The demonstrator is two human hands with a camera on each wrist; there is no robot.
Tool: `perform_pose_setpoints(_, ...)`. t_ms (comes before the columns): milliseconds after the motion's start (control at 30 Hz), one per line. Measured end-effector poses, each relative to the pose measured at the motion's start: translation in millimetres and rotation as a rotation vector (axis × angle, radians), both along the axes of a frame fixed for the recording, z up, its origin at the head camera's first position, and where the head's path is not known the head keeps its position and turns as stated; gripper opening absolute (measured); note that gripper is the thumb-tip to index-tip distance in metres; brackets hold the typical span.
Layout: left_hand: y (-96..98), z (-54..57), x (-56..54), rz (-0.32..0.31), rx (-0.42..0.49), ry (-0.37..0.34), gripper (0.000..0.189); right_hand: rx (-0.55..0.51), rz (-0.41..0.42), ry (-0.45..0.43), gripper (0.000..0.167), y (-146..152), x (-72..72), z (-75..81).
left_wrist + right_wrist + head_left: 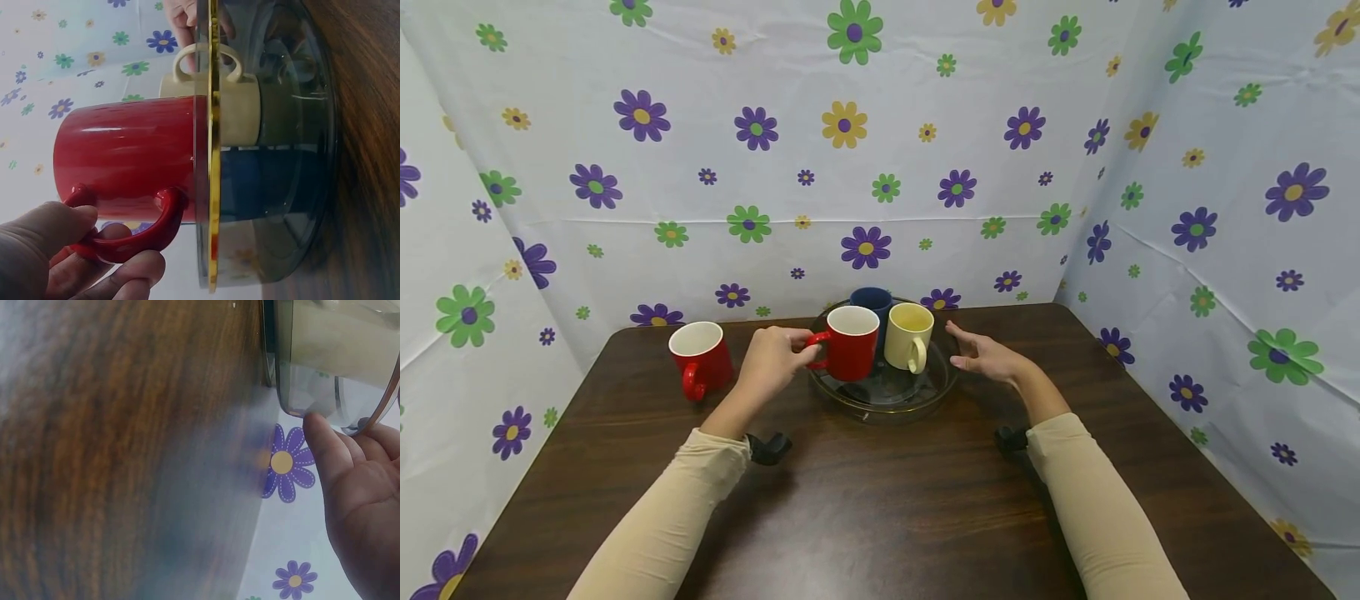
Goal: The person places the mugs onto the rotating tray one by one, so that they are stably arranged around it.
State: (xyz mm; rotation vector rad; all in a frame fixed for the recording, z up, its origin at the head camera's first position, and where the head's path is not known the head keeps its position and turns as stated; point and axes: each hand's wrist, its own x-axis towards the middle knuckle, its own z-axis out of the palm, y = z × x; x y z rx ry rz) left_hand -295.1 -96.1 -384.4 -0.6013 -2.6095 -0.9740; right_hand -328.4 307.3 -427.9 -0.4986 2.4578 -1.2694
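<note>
My left hand (772, 360) pinches the handle of a red mug (854, 346), white inside. The mug is upright at the near left of a clear, gold-rimmed glass bowl (214, 250); in the left wrist view most of it shows above the rim. A cream-yellow mug (904, 340) and a dark blue mug (871, 297) stand inside the bowl, the blue one partly hidden behind the red. At the bowl's right side is my right hand (992, 357). Its fingers are extended, with the thumb (325, 447) right at the glass in the right wrist view.
A second red mug (703, 360) stands on the dark wooden table (880, 508) left of my left hand, its handle toward me. White cloth (880, 175) with printed flowers hangs behind the table and along both sides.
</note>
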Motion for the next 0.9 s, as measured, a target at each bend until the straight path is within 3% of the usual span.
perform_pose_setpoints(467, 12.7, -8.7, -3.3, -0.023, 0.005, -0.038, 0.011, -0.012, 0.012, -0.004, 0.076, 0, -3.2, -2.4)
perform_pose_setpoints(700, 18.8, -12.0, -5.1, -0.054, -0.015, 0.005, 0.007, 0.01, -0.016, -0.013, 0.076, -2, 0.7, 2.2)
perform_pose_setpoints(900, 24.3, -14.6, -5.1, -0.075, -0.018, -0.007, 0.006, 0.022, -0.018, -0.003, 0.076, -2, 0.4, 2.7)
